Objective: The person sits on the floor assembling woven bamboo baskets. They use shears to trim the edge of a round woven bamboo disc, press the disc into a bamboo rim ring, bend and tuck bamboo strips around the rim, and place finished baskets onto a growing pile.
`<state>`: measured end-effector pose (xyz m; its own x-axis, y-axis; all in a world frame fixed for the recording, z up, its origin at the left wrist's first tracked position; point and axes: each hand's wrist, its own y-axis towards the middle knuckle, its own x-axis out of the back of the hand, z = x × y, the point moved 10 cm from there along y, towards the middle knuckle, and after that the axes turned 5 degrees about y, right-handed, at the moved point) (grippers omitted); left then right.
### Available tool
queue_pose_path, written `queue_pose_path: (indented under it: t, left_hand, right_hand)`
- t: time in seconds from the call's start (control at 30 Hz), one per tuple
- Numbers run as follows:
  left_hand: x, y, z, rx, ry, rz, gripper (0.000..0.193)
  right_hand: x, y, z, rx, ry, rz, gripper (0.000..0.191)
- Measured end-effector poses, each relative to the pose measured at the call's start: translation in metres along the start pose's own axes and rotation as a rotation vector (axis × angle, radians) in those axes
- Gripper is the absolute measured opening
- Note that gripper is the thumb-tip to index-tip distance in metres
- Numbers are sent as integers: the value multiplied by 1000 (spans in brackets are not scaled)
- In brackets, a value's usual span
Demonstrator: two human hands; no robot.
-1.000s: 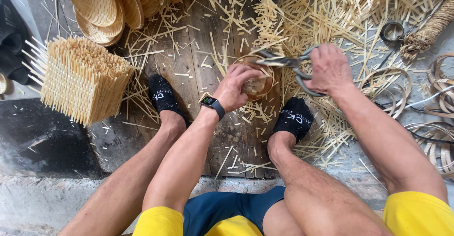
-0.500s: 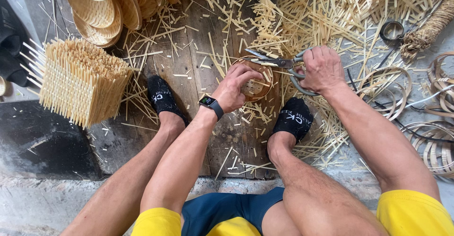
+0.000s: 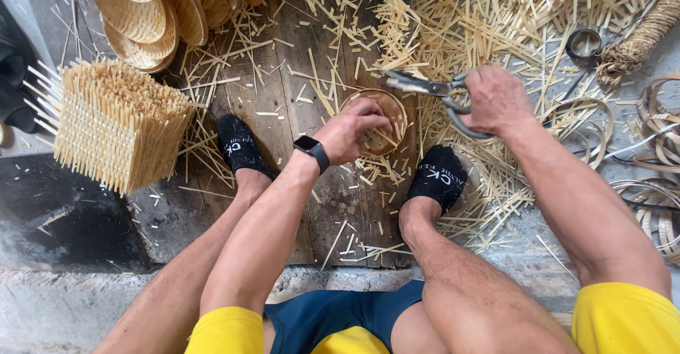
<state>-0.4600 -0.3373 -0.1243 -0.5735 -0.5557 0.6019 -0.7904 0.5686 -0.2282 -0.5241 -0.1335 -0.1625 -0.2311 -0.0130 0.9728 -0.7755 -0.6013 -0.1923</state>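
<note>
Bamboo offcuts [image 3: 496, 28] litter dark wooden planks [image 3: 283, 106] underfoot.

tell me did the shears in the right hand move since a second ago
Yes, slightly. The shears have lifted off the small woven basket's rim, up and away from the right sock; the right hand holds them.

- two hands: left hand [image 3: 352, 131], right hand [image 3: 496, 99]
- one pair of metal shears [image 3: 425, 87], held in the right hand
- one small round woven basket [image 3: 382, 124], under the left hand
- one block of upright bamboo sticks [image 3: 117, 124]
- one stack of shallow woven trays [image 3: 152, 10]; the number in it cannot be told
- one dark smartwatch [image 3: 313, 148]
- two black socks [image 3: 241, 145]
- one coil of rope [image 3: 641, 38]
- bamboo offcuts [image 3: 496, 14]: too many to count
</note>
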Motion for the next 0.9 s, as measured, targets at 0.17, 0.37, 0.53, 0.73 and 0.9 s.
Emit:
queue_pose_path:
  t: [0.17,0.37,0.53,0.73,0.9]
  left_hand:
    - [-9,4,-14,-127,112,88,52]
    - [-6,6,-19,-62,122,139,58]
    - [2,-18,15,344,-220,-180,87]
    - [-16,-19,89,676,-150,-343,49]
    - [-35,-6,115,845,-327,-205,42]
  right_hand:
    - [-14,5,9,-4,-40,169,43]
    - [-44,-24,-58,-519,257,381,41]
    - [-4,-47,-82,-675,76,-51,71]
    - [-50,-44,14,-713,1191,215,44]
    - [-57,-26,41,-786,1425,271,21]
